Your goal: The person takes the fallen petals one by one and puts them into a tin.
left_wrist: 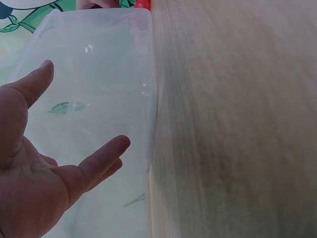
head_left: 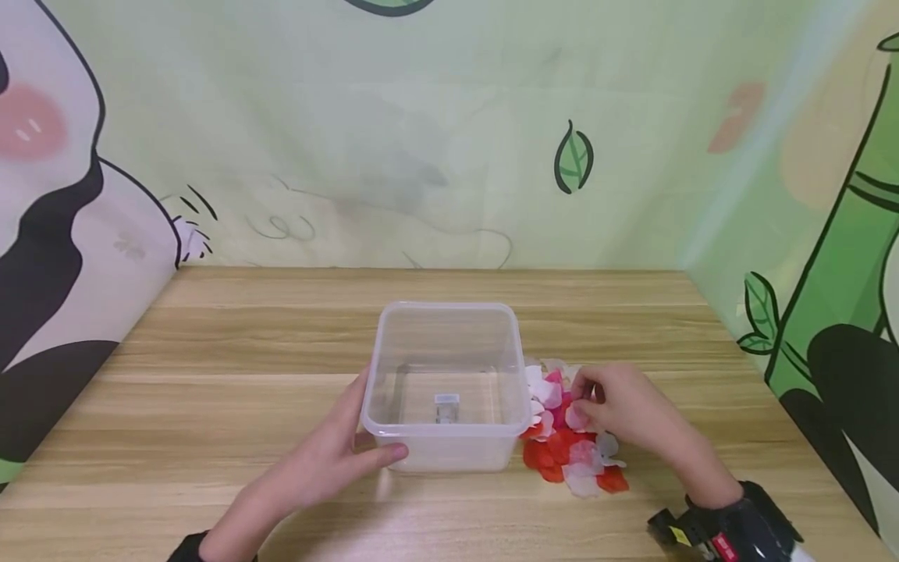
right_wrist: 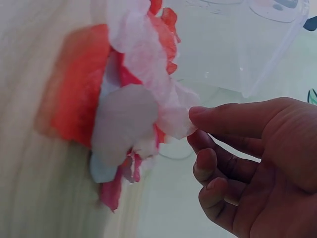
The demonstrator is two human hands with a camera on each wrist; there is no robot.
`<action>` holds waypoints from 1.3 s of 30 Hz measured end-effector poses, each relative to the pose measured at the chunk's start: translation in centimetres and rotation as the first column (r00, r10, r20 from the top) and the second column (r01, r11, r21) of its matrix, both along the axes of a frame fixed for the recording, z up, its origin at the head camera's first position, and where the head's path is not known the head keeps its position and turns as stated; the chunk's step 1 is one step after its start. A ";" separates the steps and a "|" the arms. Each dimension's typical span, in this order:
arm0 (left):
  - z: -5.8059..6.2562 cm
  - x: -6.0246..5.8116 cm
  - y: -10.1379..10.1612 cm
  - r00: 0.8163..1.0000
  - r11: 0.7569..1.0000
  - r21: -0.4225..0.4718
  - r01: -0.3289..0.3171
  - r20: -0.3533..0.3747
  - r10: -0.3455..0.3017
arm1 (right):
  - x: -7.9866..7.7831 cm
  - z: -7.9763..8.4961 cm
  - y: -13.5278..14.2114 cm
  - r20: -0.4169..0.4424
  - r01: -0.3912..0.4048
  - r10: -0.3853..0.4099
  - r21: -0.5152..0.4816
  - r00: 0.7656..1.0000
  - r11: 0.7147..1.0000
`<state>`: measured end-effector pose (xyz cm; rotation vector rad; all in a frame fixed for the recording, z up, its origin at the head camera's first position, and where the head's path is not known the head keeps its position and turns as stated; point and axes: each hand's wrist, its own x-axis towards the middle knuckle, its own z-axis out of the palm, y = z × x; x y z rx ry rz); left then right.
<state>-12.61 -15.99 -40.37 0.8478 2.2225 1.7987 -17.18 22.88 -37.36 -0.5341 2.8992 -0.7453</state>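
Nearest, the black strapped wrist device (head_left: 730,523) sits low over the worktop (head_left: 281,328), where a dip of the arm might drag it through stray petals. The left hand (head_left: 333,457) lies along the box's left side, fingers spread rather than clamped, the thumb at the near wall; so loose a hold could let the box skid or tip if its right wall were bumped. Beyond the wrist device, the right hand (head_left: 621,406) pinches a pale pink, thin petal (right_wrist: 176,116) by its edge between thumb and forefinger; it could slip out, or bring overlapping neighbours along, since such light pieces probably cling. The loose pile of red, pink and white petals (head_left: 562,449) lies on the worktop just right of the box, so a brushing knuckle could scatter it. The square, clear plastic box (head_left: 449,429) stands upright; its raised rim could knock a petal loose from a hand crossing too low.
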 end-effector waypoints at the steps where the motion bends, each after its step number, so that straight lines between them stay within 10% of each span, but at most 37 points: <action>1: 0.0 0.0 0.0 1.000 1.000 -0.001 -0.001 0.001 0.001 | 0.0 0.1 0.0 0.003 0.006 -0.006 -0.004 1.000 1.000; 27: -0.1 0.4 0.2 1.000 1.000 -0.009 -0.025 -0.020 0.025 | 0.4 1.9 -0.6 -0.186 0.017 -0.043 -0.139 0.982 0.990; 39: -0.1 0.5 0.4 1.000 1.000 0.019 -0.005 -0.013 0.005 | 1.0 3.0 -2.0 -0.459 -0.026 -0.123 -0.304 0.880 0.952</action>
